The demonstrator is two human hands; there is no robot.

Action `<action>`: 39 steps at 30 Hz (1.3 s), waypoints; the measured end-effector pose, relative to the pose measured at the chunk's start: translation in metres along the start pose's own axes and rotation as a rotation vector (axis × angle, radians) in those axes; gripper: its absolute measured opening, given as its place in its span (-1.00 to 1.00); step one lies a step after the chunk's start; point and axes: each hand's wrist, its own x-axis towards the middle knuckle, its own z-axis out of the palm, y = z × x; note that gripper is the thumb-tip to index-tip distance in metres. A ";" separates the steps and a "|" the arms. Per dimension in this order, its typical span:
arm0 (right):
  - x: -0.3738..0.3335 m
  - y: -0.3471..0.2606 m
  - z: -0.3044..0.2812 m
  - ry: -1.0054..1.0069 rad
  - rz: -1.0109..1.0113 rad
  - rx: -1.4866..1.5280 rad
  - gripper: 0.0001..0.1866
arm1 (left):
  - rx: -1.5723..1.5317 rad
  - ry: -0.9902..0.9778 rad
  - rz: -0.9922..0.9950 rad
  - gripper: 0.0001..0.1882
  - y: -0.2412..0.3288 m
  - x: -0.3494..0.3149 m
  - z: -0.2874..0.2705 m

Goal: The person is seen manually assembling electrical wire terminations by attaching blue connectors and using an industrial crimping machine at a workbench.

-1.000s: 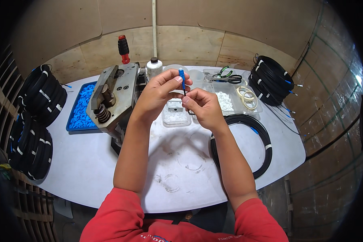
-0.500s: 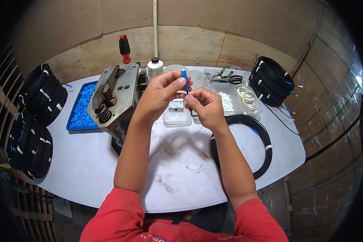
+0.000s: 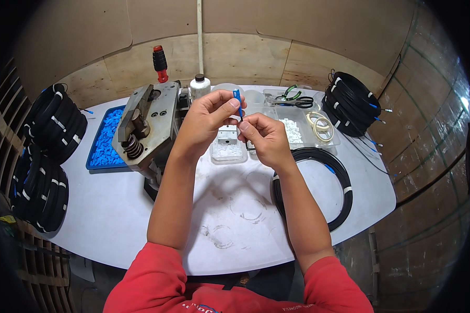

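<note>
A small blue fiber connector [image 3: 237, 96] stands nearly upright above the middle of the table, pinched between the thumb and fingers of my left hand [image 3: 210, 116]. Just below it, a short stretch of black cable [image 3: 241, 119] runs down into the closed fingertips of my right hand [image 3: 269, 136]. My fingers cover the connector's lower part. Beneath my hands lies a clear tray of small white pieces [image 3: 228, 152] with a metal block [image 3: 227, 136] behind it. A black cable coil [image 3: 343, 194] rests beside my right forearm.
A metal hand press [image 3: 156, 122] stands left of my hands, with a blue tray [image 3: 94, 161] of blue connector parts beyond it. Cable coils are stacked at the far left [image 3: 62, 125] and far right [image 3: 350, 104]. A white bottle [image 3: 200, 87], scissors [image 3: 297, 102] and tape rolls [image 3: 324, 129] sit toward the back.
The white tip that showed at the connector's top no longer shows; its upper end now looks blue. Both hands have stayed almost in place.
</note>
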 end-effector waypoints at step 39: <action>-0.012 0.013 0.016 0.183 -0.077 -0.156 -0.88 | 0.868 0.678 0.317 -0.75 0.114 -0.111 -0.210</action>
